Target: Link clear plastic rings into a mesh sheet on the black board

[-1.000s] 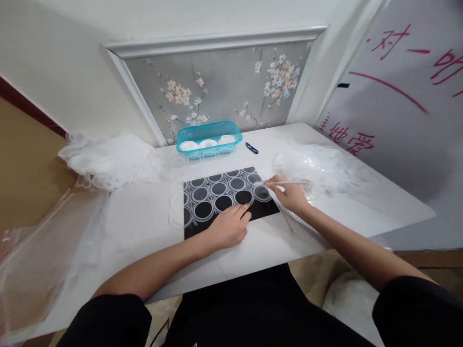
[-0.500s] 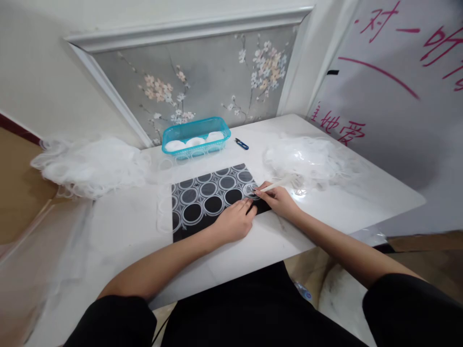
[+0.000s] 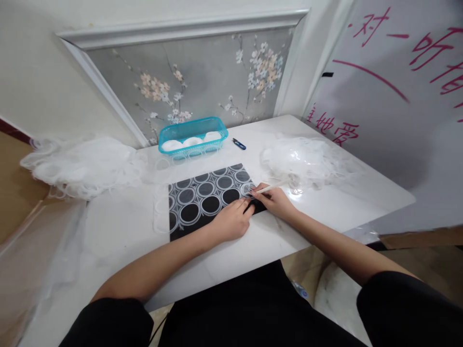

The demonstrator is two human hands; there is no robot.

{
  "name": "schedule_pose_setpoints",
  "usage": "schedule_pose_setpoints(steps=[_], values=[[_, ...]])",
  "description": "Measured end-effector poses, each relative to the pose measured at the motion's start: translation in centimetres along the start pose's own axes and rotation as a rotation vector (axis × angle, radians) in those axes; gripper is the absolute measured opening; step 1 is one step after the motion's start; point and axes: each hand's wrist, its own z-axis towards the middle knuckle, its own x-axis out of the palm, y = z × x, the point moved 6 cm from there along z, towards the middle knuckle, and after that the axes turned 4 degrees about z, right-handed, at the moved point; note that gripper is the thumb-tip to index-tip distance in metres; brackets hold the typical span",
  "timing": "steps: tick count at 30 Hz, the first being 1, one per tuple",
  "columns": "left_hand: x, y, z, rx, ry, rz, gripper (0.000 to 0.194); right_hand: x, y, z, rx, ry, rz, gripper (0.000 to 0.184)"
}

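Observation:
A black mat [image 3: 181, 219] with several clear rings laid in rows lies on the white table [image 3: 325, 212]. My left hand [image 3: 229, 221] rests flat on the mat's near right part, fingertips touching a ring. My right hand [image 3: 275, 200] holds a thin white stick [image 3: 268, 187] whose tip meets a clear ring [image 3: 248, 189] at the mat's right edge. Both hands are close together.
A heap of clear rings [image 3: 304, 159] lies right of the mat, another heap [image 3: 83, 164] at the left. A turquoise basket [image 3: 193, 135] with white rolls stands at the back, small blue snips [image 3: 238, 143] beside it. A whiteboard [image 3: 398, 96] with red writing leans at the right.
My right hand with the stick has drawn nearer to my left hand at the mat's right edge. The camera has shifted, so the whole table sits further left in view.

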Motion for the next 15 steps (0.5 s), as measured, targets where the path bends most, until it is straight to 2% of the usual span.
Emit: schedule_pose_setpoints(steps=[4, 7, 9, 10, 11, 12, 15], values=[[-0.1, 0.5, 0.1, -0.043, -0.012, -0.135, 0.041, 0.7, 0.4, -0.9, -0.128, 0.046, -0.156, 0.025], [-0.3, 0.8, 0.2, -0.076, -0.035, -0.220, 0.036, 1.5, 1.1, -1.1, -0.282, 0.138, -0.337, 0.023], [-0.5, 0.8, 0.1, -0.085, -0.044, -0.247, 0.033, 1.3, 1.3, -0.3, -0.332, 0.190, -0.421, 0.018], [-0.6, 0.9, 0.1, -0.088, -0.047, -0.253, 0.032, 0.7, 1.3, 0.6, -0.328, 0.176, -0.451, 0.017], [-0.6, 0.9, 0.0, -0.092, -0.047, -0.257, 0.032, -0.5, 1.2, 1.7, -0.300, 0.111, -0.468, 0.017], [-0.7, 0.9, -0.1, -0.094, -0.042, -0.260, 0.031, -2.2, 1.2, 3.1, -0.255, -0.008, -0.464, 0.019], [-0.7, 1.1, -0.3, -0.098, -0.010, -0.257, 0.029, -8.8, 1.5, 6.0, -0.108, -0.492, -0.283, 0.019]])
